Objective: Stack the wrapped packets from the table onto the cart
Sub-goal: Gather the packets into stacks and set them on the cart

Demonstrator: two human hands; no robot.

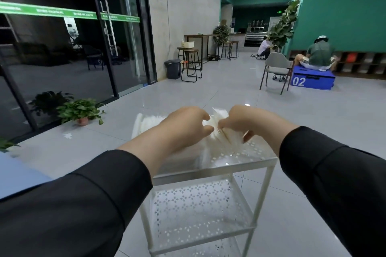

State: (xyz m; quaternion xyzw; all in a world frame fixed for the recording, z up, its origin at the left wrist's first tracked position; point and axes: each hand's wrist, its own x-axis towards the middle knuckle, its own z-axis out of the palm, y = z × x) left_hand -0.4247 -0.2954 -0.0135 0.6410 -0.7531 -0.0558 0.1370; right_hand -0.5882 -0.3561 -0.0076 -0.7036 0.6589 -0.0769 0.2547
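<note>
both your hands, left hand [183, 125] and right hand [242, 123], pinch the blurry wrapped packets [215, 123], probably squaring them on the cart [240, 162] top shelf.

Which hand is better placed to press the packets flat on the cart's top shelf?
Probably left. The left hand is over the packets already lying on the cart; the right hand pinches tilted ones.

White perforated cart [269, 165]; packets [217, 123] seemingly white; black sleeves [100, 190].
</note>
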